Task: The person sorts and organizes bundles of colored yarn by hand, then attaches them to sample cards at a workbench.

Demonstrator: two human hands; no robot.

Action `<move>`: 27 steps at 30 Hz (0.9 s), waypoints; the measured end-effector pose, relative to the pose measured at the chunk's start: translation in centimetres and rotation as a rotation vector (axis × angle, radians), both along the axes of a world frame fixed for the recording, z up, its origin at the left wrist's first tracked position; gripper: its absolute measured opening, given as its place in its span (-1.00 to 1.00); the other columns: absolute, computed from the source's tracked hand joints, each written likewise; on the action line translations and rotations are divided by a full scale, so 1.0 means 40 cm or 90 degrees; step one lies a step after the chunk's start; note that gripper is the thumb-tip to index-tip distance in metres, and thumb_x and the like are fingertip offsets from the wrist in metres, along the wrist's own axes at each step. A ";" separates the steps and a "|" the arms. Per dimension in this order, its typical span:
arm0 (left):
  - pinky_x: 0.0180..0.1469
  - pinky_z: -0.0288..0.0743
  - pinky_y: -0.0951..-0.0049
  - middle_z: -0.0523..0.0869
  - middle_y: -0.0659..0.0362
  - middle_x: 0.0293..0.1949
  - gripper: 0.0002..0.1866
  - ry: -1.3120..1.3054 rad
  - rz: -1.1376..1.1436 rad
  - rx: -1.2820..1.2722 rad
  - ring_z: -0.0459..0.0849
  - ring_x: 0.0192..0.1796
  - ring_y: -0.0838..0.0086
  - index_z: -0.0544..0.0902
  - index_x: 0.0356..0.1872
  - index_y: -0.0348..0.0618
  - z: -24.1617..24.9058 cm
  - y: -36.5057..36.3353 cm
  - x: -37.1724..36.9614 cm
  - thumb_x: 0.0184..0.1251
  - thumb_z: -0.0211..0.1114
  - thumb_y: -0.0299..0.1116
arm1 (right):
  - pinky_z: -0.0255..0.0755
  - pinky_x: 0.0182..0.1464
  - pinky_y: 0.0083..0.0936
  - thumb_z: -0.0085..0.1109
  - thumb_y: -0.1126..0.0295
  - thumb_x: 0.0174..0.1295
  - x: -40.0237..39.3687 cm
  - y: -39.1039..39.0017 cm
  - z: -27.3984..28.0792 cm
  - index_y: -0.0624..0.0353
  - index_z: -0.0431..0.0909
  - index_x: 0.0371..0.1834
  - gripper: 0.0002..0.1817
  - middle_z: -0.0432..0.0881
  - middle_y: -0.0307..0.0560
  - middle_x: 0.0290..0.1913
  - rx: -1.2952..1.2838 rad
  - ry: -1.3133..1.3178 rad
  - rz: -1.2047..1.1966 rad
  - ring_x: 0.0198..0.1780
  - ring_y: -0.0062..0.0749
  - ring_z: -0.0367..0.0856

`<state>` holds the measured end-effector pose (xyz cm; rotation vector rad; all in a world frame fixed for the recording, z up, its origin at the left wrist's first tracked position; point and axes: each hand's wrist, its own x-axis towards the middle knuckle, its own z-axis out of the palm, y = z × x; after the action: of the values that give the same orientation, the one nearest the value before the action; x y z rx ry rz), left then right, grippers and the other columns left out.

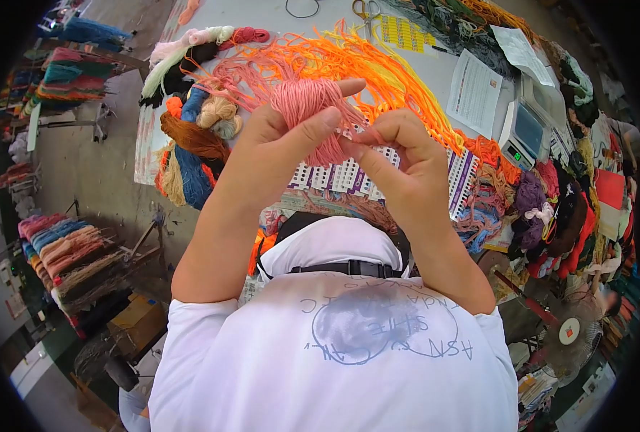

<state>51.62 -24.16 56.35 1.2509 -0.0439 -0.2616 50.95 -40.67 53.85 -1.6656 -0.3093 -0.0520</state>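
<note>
- Pink yarn (305, 104): well to its left, coloured hanks (82, 248) are hung in rows, likely so that the colours can be told apart.
- Nearer on its left, mixed yarn bundles (197, 137) are heaped at the edge of the table (262, 14).
- The yarn itself is held up over the table, its loops wrapped around the left hand (273, 135), apparently so that they are kept gathered. The thumb is laid against the loops and one fingertip is left poking out; how the covered fingers are bent cannot be told.
- Beyond it, orange strands (399, 86) are spread out lengthwise, perhaps against tangling.
- Just to its right, a strand is pinched between thumb and forefinger of the right hand (406, 162), seemingly for control.
- Farther right, a printed sheet (473, 92) is laid flat beside a lit scale (527, 133), presumably for easy reading.
</note>
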 end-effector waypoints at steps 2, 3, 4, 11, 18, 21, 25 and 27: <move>-0.04 0.49 0.45 0.59 0.03 -0.03 -0.57 0.017 -0.006 -0.035 0.63 -0.11 0.47 0.39 0.15 -0.44 0.004 0.005 0.001 0.33 0.10 -0.38 | 0.36 -0.23 -0.60 0.19 0.55 0.07 0.005 -0.003 0.008 0.23 0.53 -0.36 -0.92 0.55 -0.22 -0.37 0.219 0.161 0.036 -0.29 -0.60 0.50; -0.01 0.49 0.43 0.55 -0.01 0.04 -0.55 0.034 -0.011 -0.071 0.62 -0.06 0.45 0.36 0.17 -0.44 0.006 0.008 0.001 0.36 0.05 -0.35 | 0.36 -0.23 -0.60 0.19 0.55 0.07 0.010 -0.011 0.010 0.23 0.53 -0.36 -0.92 0.55 -0.22 -0.37 0.219 0.160 0.036 -0.29 -0.60 0.50; -0.01 0.49 0.43 0.55 -0.01 0.04 -0.55 0.033 -0.012 -0.071 0.62 -0.06 0.45 0.36 0.17 -0.44 0.005 0.015 0.003 0.36 0.05 -0.35 | 0.37 -0.23 -0.63 0.18 0.54 0.09 0.018 -0.022 0.013 0.25 0.52 -0.34 -0.91 0.56 -0.23 -0.36 0.305 0.255 0.052 -0.26 -0.59 0.52; 0.17 0.37 0.37 0.45 -0.03 0.16 -0.49 0.099 -0.124 -0.137 0.49 0.15 0.34 0.28 0.22 -0.45 -0.003 0.016 0.004 0.43 -0.11 -0.22 | 0.34 -0.28 -0.78 0.24 0.45 0.10 0.014 0.009 0.061 0.30 0.54 -0.14 -0.73 0.60 -0.23 -0.30 0.312 0.376 0.112 -0.31 -0.70 0.51; 0.19 0.34 0.36 0.45 -0.01 0.15 -0.50 0.068 -0.135 -0.097 0.47 0.17 0.36 0.29 0.22 -0.44 -0.008 0.020 0.001 0.42 -0.11 -0.23 | 0.26 -0.43 -0.79 0.33 0.46 0.03 0.013 0.022 0.057 0.27 0.61 -0.26 -0.79 0.59 -0.32 -0.44 0.250 0.404 0.069 -0.49 -0.79 0.41; 0.20 0.33 0.36 0.45 0.00 0.15 -0.51 0.081 -0.135 -0.119 0.47 0.17 0.35 0.30 0.21 -0.43 -0.015 0.029 0.002 0.42 -0.09 -0.23 | 0.18 -0.48 -0.81 0.31 0.46 0.04 0.009 0.026 0.046 0.26 0.59 -0.24 -0.79 0.57 -0.35 -0.46 0.300 0.411 0.061 -0.54 -0.81 0.35; 0.19 0.33 0.34 0.48 0.01 0.13 -0.51 0.093 -0.094 -0.143 0.50 0.14 0.35 0.32 0.21 -0.42 -0.015 0.038 0.001 0.40 -0.05 -0.25 | 0.36 -0.26 -0.75 0.25 0.47 0.09 0.008 0.019 0.029 0.29 0.57 -0.21 -0.79 0.61 -0.25 -0.34 0.379 0.447 0.129 -0.33 -0.72 0.50; 0.19 0.33 0.32 0.52 0.02 0.10 -0.51 0.086 -0.105 -0.148 0.52 0.11 0.35 0.33 0.20 -0.41 -0.022 0.049 0.004 0.33 0.06 -0.31 | 0.36 -0.24 -0.75 0.25 0.48 0.09 0.009 0.017 0.021 0.28 0.55 -0.20 -0.79 0.60 -0.25 -0.33 0.384 0.460 0.144 -0.31 -0.71 0.50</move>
<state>51.78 -22.21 55.45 0.9972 -0.0590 -0.4706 51.30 -39.99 54.69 -0.9546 0.0738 0.5644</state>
